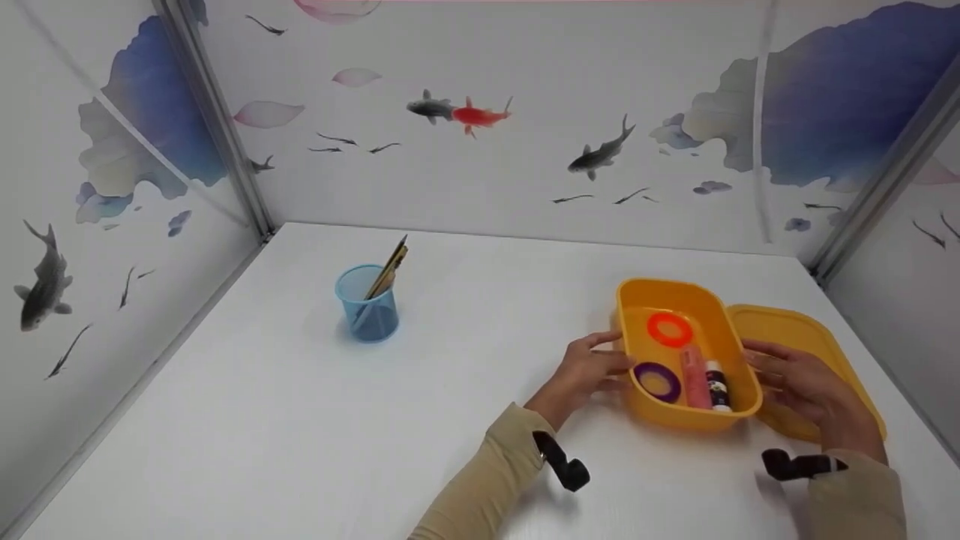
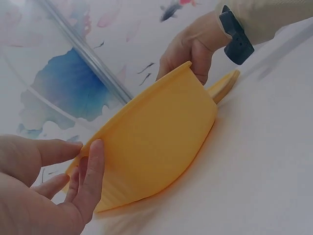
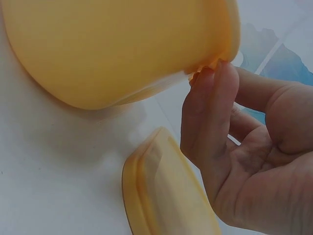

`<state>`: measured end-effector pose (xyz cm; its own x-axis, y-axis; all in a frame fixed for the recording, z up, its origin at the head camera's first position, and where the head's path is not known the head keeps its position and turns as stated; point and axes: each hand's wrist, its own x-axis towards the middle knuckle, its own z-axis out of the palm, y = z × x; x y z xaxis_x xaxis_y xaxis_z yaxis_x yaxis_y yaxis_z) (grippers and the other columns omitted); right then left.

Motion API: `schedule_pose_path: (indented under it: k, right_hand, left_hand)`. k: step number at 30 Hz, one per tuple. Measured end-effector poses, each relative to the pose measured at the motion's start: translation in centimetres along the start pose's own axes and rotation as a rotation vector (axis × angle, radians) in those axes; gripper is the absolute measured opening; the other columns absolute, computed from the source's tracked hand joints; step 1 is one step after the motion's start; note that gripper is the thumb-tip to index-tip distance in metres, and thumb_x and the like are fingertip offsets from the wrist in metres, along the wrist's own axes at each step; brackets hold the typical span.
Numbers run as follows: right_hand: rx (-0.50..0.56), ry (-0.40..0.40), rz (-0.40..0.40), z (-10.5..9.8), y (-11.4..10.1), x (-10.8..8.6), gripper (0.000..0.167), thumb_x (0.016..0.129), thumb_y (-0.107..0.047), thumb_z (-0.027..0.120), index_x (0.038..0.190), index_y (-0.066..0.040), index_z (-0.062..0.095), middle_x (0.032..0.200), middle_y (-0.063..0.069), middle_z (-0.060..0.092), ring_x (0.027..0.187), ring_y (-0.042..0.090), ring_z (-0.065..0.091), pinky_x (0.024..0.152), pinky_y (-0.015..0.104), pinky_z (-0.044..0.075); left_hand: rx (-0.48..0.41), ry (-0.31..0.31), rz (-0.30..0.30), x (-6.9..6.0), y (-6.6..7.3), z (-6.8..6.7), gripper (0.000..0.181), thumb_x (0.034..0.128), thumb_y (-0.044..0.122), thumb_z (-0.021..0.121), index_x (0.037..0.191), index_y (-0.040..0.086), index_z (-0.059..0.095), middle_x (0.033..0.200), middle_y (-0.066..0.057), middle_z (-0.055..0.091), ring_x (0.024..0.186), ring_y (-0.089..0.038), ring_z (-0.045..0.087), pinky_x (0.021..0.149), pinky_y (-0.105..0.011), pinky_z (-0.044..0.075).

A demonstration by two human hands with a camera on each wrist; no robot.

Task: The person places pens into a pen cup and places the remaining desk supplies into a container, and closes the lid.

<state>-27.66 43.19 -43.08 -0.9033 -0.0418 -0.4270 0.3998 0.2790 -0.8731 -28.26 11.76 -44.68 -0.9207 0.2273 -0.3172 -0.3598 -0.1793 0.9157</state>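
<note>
A yellow-orange plastic box (image 1: 690, 417) stands at the right of the table, without its lid on. In it lie a red-orange ring (image 1: 670, 330), a purple ring (image 1: 657, 382) like a tape roll, a pink stick-shaped item (image 1: 695, 379) and a black-and-white tube (image 1: 718, 386) like a glue stick. My left hand (image 1: 589, 367) grips the box's left side near the rim, fingertips on the outer wall in the left wrist view. On the opposite side, my right hand (image 1: 806, 386) holds the box's edge; the right wrist view shows its bent fingers (image 3: 222, 98) at the rim.
Partly beneath the box and my right hand, a matching yellow lid (image 1: 787, 326) lies on the white table (image 1: 300, 435). A blue cup (image 1: 371, 319) with several pencils (image 1: 390, 266) stands farther left. Printed panels (image 1: 480, 180) close off the back and sides.
</note>
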Motion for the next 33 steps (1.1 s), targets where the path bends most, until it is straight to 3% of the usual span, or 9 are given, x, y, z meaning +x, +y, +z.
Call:
schedule_pose_path:
  k: [11,18,22,25,28,29,31,33]
  right_hand:
    - [0.043,-0.018,-0.004,0.0,-0.1,0.0,0.088,0.089,-0.052,0.068,0.159,-0.019,0.026,0.106,-0.026,0.06,0.102,0.009,0.063,0.094,0.021,0.057]
    - [-0.108,0.01,-0.043,-0.4,-0.5,-0.4,0.087,0.091,-0.055,0.065,0.158,-0.014,0.029,0.103,-0.029,0.061,0.099,0.004,0.066,0.092,0.02,0.057]
    - [-0.094,0.01,-0.1,-1.4,-0.1,-1.1,0.075,0.093,-0.051,0.064,0.154,-0.018,0.038,0.103,-0.029,0.063,0.098,0.0,0.068,0.092,0.021,0.058]
    - [-0.057,0.038,-0.137,-2.4,0.5,-1.9,0.061,0.092,-0.047,0.066,0.146,-0.027,0.047,0.102,-0.032,0.063,0.097,-0.004,0.068,0.09,0.02,0.059]
    - [-0.072,0.1,-0.148,-3.5,1.3,-2.6,0.057,0.091,-0.048,0.067,0.143,-0.032,0.049,0.101,-0.035,0.058,0.095,-0.008,0.066,0.087,0.017,0.059]
    - [-0.094,0.126,-0.15,-3.8,1.6,-2.8,0.062,0.092,-0.049,0.067,0.146,-0.028,0.046,0.1,-0.035,0.056,0.093,-0.009,0.065,0.085,0.017,0.059]
    - [-0.153,0.179,-0.141,-4.3,2.1,-3.2,0.073,0.092,-0.052,0.064,0.153,-0.02,0.039,0.114,-0.019,0.061,0.091,-0.01,0.063,0.083,0.015,0.059]
    - [-0.204,0.236,-0.132,-4.8,2.6,-3.5,0.081,0.093,-0.054,0.062,0.156,-0.013,0.033,0.116,-0.015,0.057,0.087,-0.011,0.06,0.08,0.015,0.059]
  left_hand:
    - [-0.052,-0.012,-0.004,0.1,0.0,0.1,0.044,0.0871,0.004,0.073,0.128,0.017,0.064,0.1,-0.009,0.073,0.097,-0.029,0.075,0.078,-0.037,0.065]
    - [-0.078,-0.028,-0.008,0.2,-0.2,0.1,0.043,0.0881,0.002,0.071,0.128,0.016,0.064,0.11,-0.015,0.073,0.098,-0.031,0.075,0.083,-0.044,0.063]
    - [-0.069,-0.027,-0.014,0.2,-0.2,0.1,0.043,0.0885,0.002,0.071,0.129,0.017,0.064,0.11,-0.013,0.073,0.098,-0.03,0.075,0.084,-0.043,0.063]
    - [-0.075,-0.039,-0.01,0.3,-0.3,0.0,0.044,0.0887,0.002,0.071,0.13,0.016,0.063,0.111,-0.014,0.073,0.098,-0.03,0.075,0.084,-0.044,0.063]
    - [-0.087,-0.051,-0.004,0.3,-0.4,-0.1,0.045,0.089,0.002,0.07,0.131,0.015,0.062,0.113,-0.016,0.072,0.099,-0.031,0.075,0.085,-0.046,0.062]
    - [-0.091,-0.052,-0.003,0.2,-0.4,-0.1,0.044,0.0889,0.002,0.07,0.131,0.015,0.062,0.112,-0.016,0.073,0.099,-0.031,0.075,0.086,-0.046,0.062]
    - [-0.086,-0.047,-0.006,0.2,-0.4,-0.2,0.044,0.089,0.002,0.071,0.13,0.015,0.062,0.11,-0.014,0.073,0.099,-0.031,0.074,0.086,-0.046,0.062]
    - [-0.085,-0.043,-0.008,0.2,-0.5,-0.2,0.044,0.0888,0.002,0.071,0.13,0.015,0.063,0.108,-0.013,0.073,0.099,-0.03,0.074,0.087,-0.046,0.061]
